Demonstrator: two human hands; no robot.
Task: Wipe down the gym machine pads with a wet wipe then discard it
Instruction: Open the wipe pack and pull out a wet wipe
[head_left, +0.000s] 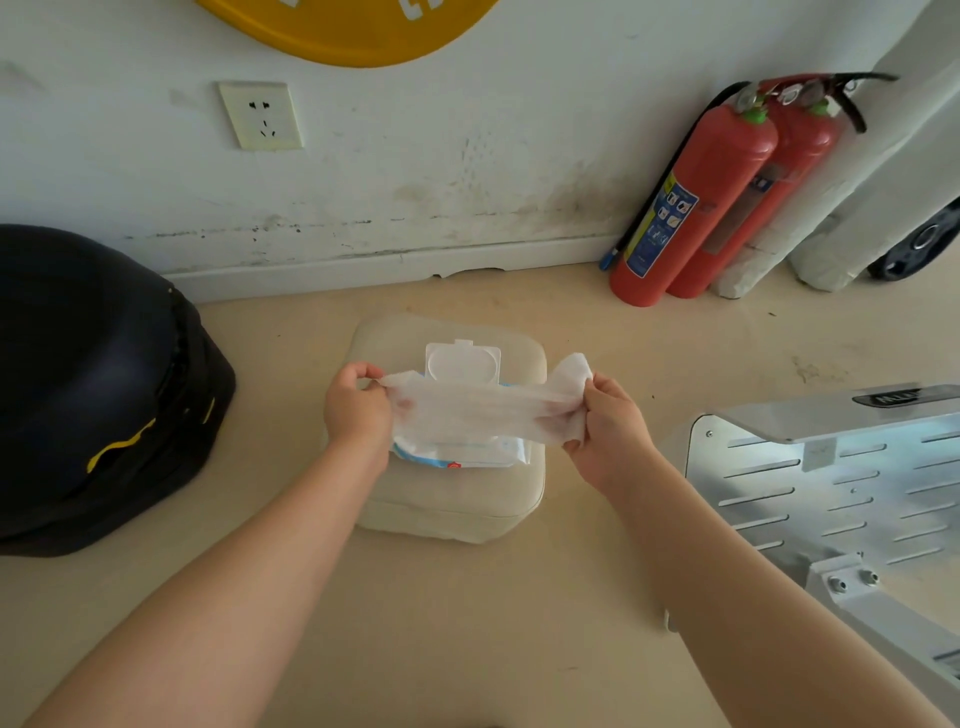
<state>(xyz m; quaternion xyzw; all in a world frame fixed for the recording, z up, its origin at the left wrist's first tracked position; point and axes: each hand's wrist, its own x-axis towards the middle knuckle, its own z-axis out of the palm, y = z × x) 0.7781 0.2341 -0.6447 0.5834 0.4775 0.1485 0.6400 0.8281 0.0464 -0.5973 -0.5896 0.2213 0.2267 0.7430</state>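
Observation:
A white wet wipe (478, 410) is stretched out between my two hands above its pack. My left hand (357, 410) pinches the wipe's left end, and my right hand (605, 431) grips the bunched right end. Below the wipe lies the wet wipe pack (467, 454), white and blue, with its white flip lid (463, 361) standing open. The pack rests on a beige cushioned pad (452, 512) on the floor. The wipe hides most of the pack's top.
A black bag (98, 384) lies on the floor at the left. Two red fire extinguishers (696, 208) lean against the white wall at the back right. A silver metal machine housing (841, 483) stands at the right. A wall socket (261, 115) is on the wall.

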